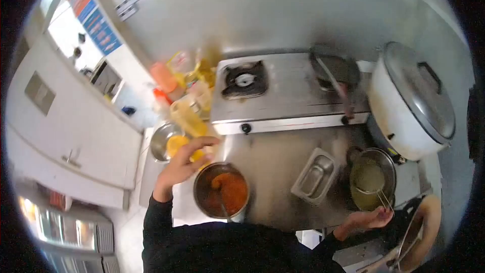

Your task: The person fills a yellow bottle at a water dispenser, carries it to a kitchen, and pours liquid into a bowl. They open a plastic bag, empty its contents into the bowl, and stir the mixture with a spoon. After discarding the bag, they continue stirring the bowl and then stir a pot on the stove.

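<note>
Closest sat the sauce pot point(222, 191), orange inside. Left of it the left hand point(178, 166) hovered, fingers loosely spread over a yellow thing point(177, 144), perhaps a lid. Right of it the right hand point(368, 218) pinched a wire strainer point(370, 178) resting in a pot of pale liquid point(394, 172); a jerk might splash it. Underneath ran the steel counter point(273, 162), with the gas stove point(288, 96) behind.

Brushed steel counter point(275, 164), shiny metal pot point(237, 216), wire strainer point(370, 181), glossy plastic bottle point(188, 116)
</note>
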The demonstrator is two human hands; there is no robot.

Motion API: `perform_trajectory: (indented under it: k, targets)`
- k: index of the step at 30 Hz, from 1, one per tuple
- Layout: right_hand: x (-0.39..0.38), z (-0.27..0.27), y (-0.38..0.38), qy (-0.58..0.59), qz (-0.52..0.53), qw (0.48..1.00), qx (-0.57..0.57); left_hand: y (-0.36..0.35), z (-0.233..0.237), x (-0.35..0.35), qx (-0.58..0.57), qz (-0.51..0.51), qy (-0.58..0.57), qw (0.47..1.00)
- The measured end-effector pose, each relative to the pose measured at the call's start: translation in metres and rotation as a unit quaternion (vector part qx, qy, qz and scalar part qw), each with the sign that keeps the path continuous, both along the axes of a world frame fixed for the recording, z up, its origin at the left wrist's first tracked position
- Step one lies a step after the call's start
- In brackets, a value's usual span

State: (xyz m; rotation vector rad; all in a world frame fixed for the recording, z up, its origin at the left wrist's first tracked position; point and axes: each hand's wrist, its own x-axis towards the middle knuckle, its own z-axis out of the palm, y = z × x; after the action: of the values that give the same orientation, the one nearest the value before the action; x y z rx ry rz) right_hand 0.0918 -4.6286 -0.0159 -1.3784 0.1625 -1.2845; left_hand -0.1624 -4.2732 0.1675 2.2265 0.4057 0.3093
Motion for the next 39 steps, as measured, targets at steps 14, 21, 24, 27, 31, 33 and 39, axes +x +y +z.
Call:
perform_trajectory:
  k: [14,21,24,27,31,33,39]
  targets:
    - [-0.136,-0.053,0.222,0.256,0.734,0.49,-0.394,-0.099,-0.234,-0.119,-0.295,0.462,-0.115,0.829]
    - [-0.114,-0.045,0.227,0.26,0.733,0.526,-0.344,-0.05,-0.223,-0.098,-0.265,0.373,-0.144,0.877]
    - [-0.094,-0.042,0.234,0.271,0.741,0.553,-0.268,-0.018,-0.207,-0.074,-0.271,0.341,-0.158,0.886]
    - [-0.07,-0.007,0.248,0.261,0.734,0.598,-0.189,0.018,-0.165,-0.041,-0.264,0.323,-0.153,0.896]
    - [-0.02,0.065,0.288,0.165,0.697,0.649,-0.257,0.073,-0.109,0.016,-0.187,0.245,-0.203,0.929]
    - [0.002,0.091,0.316,0.176,0.733,0.637,-0.165,0.107,-0.093,0.047,-0.154,0.231,-0.195,0.941]
    - [0.077,0.098,0.412,0.183,0.695,0.678,-0.156,0.235,-0.123,0.149,-0.095,0.245,-0.238,0.935]
